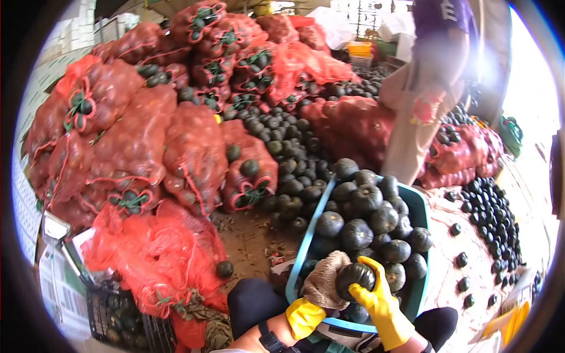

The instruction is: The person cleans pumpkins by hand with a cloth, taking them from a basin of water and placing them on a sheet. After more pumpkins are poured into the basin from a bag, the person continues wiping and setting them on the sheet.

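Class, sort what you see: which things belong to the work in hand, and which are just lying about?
In use: right hand, squash, left hand, cloth, blue tub.
Lying about: red net sacks, loose squashes, black crate, standing person.
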